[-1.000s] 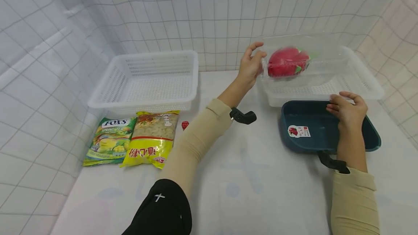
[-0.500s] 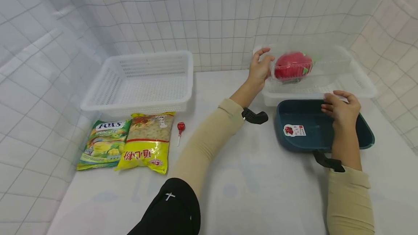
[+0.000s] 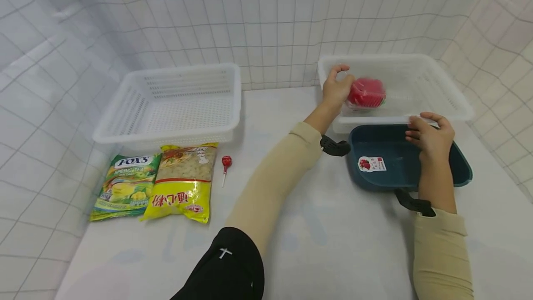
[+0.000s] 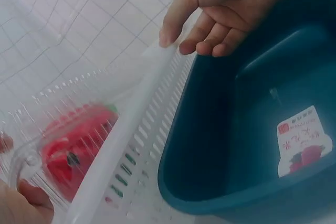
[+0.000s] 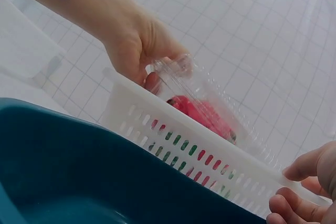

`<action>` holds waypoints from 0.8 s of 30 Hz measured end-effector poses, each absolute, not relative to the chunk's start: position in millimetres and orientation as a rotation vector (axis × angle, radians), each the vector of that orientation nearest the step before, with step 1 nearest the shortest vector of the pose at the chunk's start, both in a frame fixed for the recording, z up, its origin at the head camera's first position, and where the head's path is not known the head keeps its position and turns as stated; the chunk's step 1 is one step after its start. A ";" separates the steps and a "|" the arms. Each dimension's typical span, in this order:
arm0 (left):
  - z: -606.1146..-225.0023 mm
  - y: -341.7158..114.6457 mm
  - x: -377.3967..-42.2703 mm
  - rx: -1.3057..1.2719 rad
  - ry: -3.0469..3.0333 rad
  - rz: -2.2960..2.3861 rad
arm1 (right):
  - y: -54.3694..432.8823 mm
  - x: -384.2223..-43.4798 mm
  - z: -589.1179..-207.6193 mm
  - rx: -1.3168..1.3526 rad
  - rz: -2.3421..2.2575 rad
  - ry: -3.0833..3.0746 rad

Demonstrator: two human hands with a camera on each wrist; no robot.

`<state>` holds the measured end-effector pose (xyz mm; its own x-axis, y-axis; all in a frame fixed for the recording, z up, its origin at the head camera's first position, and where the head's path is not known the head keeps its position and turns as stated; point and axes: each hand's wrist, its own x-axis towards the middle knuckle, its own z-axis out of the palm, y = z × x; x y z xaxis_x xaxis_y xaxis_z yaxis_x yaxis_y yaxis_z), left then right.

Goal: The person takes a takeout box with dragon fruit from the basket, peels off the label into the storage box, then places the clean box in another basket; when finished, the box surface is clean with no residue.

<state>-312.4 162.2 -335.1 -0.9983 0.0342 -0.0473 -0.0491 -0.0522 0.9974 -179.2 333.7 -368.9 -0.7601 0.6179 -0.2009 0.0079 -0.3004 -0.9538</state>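
Note:
My left hand point(image 3: 338, 88) reaches over the left side of the white basket point(image 3: 416, 119), gripping one end of a clear plastic box point(image 5: 210, 98). A red dragon fruit point(image 3: 367, 92) with green tips shows through the clear plastic, low in the basket. In the left wrist view, the ribbed box walls surround the fruit point(image 4: 76, 156). My right hand point(image 3: 433, 138) hovers over the dark teal tub point(image 3: 385, 182), its fingers loosely bent. Its foremost fingertips point(image 4: 167, 36) come right at the basket's front rim. The basket wall partly hides the fruit in the right wrist view.
Another white slotted basket point(image 3: 166, 135) stands at the back left. In front of it lie a green FOX'S candy bag point(image 3: 127, 186) and a yellow pasta bag point(image 3: 183, 184). A red lollipop point(image 3: 226, 162) lies beside them. Gridded white cloth point(image 3: 279, 27) walls the back and sides.
My left hand has moved right and down with the clear box, which has sunk into the right basket along with the red fruit. My right hand has stayed by the basket's front rim.

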 end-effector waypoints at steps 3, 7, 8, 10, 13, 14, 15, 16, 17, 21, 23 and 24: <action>-335.6 167.8 -308.9 -0.019 2.202 2.156 | 337.7 -176.7 -369.4 -0.795 2.107 -1.553; -337.6 172.5 -306.7 0.049 2.185 2.085 | 341.2 -175.3 -370.4 -0.791 2.107 -1.555; -338.0 173.0 -306.8 0.069 2.186 2.055 | 341.7 -175.3 -370.5 -0.786 2.107 -1.554; -338.2 173.8 -307.5 0.098 2.181 1.987 | 342.2 -175.1 -370.4 -0.776 2.117 -1.542; -337.5 174.2 -308.9 0.103 2.180 1.869 | 341.0 -174.5 -369.5 -0.774 2.117 -1.539; -337.1 174.0 -309.3 0.100 2.169 1.846 | 340.4 -174.4 -369.3 -0.772 2.121 -1.537; -337.0 173.8 -309.9 0.094 2.161 1.824 | 339.6 -174.1 -369.0 -0.769 2.128 -1.534; -336.8 173.6 -310.3 0.087 2.150 1.810 | 338.9 -173.7 -368.8 -0.768 2.133 -1.532; -336.6 173.5 -310.6 0.084 2.139 1.796 | 338.2 -173.3 -368.8 -0.769 2.135 -1.532; -337.5 173.4 -312.3 0.105 2.154 1.753 | 337.4 -172.1 -369.4 -0.773 2.117 -1.543; -337.9 173.5 -312.6 0.116 2.175 1.743 | 337.5 -172.1 -369.7 -0.773 2.100 -1.552; -338.2 173.6 -312.7 0.113 2.190 1.744 | 337.5 -172.2 -369.7 -0.773 2.093 -1.557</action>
